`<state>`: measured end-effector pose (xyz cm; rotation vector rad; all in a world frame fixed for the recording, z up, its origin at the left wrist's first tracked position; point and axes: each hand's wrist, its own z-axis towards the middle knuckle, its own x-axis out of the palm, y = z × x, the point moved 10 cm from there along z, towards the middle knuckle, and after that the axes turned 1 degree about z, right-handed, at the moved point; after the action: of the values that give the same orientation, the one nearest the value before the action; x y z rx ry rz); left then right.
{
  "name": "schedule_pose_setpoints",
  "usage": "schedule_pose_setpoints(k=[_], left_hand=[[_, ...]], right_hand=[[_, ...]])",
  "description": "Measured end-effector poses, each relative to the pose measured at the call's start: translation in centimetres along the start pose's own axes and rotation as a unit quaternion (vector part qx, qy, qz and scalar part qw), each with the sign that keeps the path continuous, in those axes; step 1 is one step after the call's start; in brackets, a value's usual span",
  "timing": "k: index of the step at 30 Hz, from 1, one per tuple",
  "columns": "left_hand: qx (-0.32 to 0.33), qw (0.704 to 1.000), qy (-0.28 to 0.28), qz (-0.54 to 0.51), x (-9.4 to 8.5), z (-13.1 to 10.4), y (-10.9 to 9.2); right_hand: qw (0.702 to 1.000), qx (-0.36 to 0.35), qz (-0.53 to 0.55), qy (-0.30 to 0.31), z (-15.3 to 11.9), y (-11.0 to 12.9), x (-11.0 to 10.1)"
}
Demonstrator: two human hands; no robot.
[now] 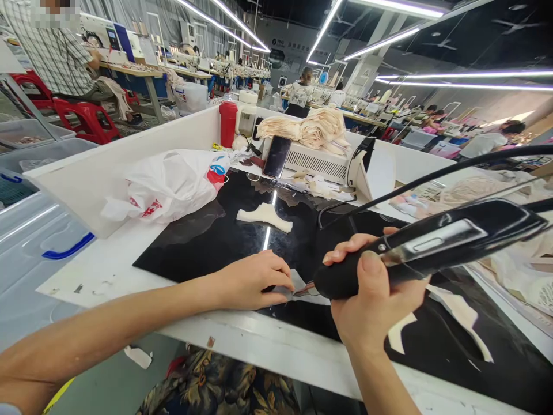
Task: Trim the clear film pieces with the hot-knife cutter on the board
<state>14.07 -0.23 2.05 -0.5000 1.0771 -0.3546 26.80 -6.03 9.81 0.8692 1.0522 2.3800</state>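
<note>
My right hand (380, 294) is wrapped round a black corded hand tool (415, 242) with a long silver inlay. A slim metal tip (305, 290) juts from its near end, pointing left. Just left of that tip, my left hand (263, 282) rests on the black work mat (194, 242), fingers curled and pressed to a small pale piece (297, 280), mostly hidden by the fingers. A cream curved fabric piece (265, 216) lies flat beyond the left hand. More cream cut pieces (462, 317) lie to the right, partly behind my right wrist.
Low white walls edge the table. A white plastic bag (168, 184) lies at left; a phone (277, 157) leans against a vented white box (317, 161) topped with cream fabric bundles (311, 129). A red bottle (227, 124) stands behind. The tool's black cable (432, 178) arcs rightward.
</note>
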Motion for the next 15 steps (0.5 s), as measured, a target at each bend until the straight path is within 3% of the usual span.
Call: schedule_pose_setpoints(k=[15], left_hand=[[-0.017, 1.000, 0.006, -0.009, -0.29, 0.17, -0.05]], right_hand=[[1.000, -0.018, -0.017, 0.016, -0.12, 0.30, -0.28]])
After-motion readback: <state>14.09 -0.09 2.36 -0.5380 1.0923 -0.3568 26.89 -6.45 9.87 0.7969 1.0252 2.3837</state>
